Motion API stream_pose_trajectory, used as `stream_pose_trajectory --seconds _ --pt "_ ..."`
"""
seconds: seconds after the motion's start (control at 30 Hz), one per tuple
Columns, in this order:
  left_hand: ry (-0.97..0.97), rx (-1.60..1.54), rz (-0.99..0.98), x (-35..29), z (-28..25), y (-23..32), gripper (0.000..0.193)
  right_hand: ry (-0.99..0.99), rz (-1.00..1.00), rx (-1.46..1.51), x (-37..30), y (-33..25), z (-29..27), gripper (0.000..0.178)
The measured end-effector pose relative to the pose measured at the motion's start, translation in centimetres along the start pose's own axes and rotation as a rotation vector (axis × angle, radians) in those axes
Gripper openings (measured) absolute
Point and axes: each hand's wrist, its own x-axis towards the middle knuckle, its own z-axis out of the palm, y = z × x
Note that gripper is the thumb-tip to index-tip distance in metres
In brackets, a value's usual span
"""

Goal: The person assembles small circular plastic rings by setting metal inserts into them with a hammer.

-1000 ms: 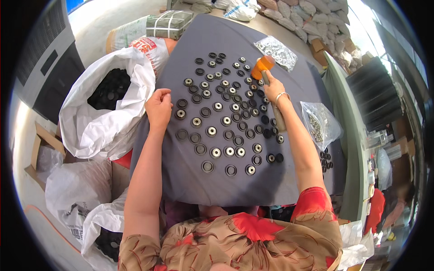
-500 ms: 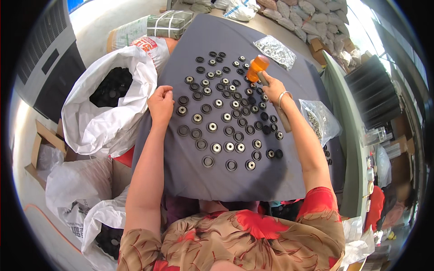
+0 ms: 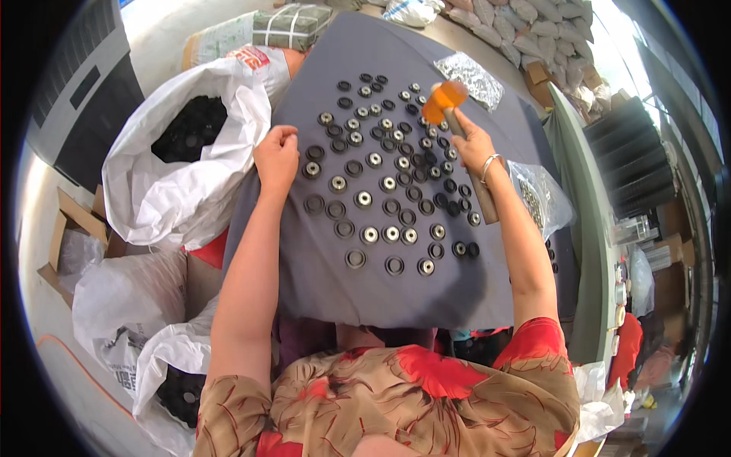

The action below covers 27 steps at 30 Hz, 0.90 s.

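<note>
My right hand (image 3: 475,145) is wrapped round the wooden handle of a mallet (image 3: 445,100) with an orange head. The mallet head is above the far right of a group of small black rings, several with shiny metal bearings (image 3: 363,199) in their centres. These rings lie spread over a grey cloth-covered table (image 3: 320,293). At the table's left edge, my left hand (image 3: 276,158) is closed with its fingers curled. Whether anything is inside it is hidden. The closest ring to it is a bearing-filled one (image 3: 311,170).
An open white sack (image 3: 236,160) of black parts stands against the table's left side. Clear plastic bags of small metal parts, one at the far edge (image 3: 476,80) and one at the right (image 3: 537,198), lie on the table. Further sacks (image 3: 137,293) and a cardboard box (image 3: 80,217) stand lower left.
The mallet head has tilted and shifted slightly to the right over the rings. My left hand keeps its place by the table edge. The whole view has moved a little.
</note>
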Motion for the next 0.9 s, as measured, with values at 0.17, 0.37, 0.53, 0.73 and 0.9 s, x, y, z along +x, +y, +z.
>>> stream_pose_trajectory --seconds 0.17,0.37,0.53,0.73,0.9 --pt "-0.009 -0.008 -0.001 0.3 0.2 0.3 0.015 0.043 -0.165 0.156 -5.9 -1.7 -1.6 0.065" --pt "-0.016 -0.013 -0.026 0.3 0.3 0.4 0.015 -0.038 -0.254 0.091 -11.9 -2.6 -1.8 0.068" --pt "-0.016 -0.026 -0.028 0.2 0.2 0.2 0.014 0.04 -0.281 0.031 -11.2 -1.9 0.2 0.066" --pt "0.0 -0.019 0.035 0.2 0.6 -0.1 0.014 -0.052 -0.253 -0.158 -10.4 0.4 3.3 0.068" --pt "-0.007 0.01 0.008 0.3 0.5 0.3 0.015 0.018 -0.186 0.135 -13.3 -1.2 -0.3 0.067"
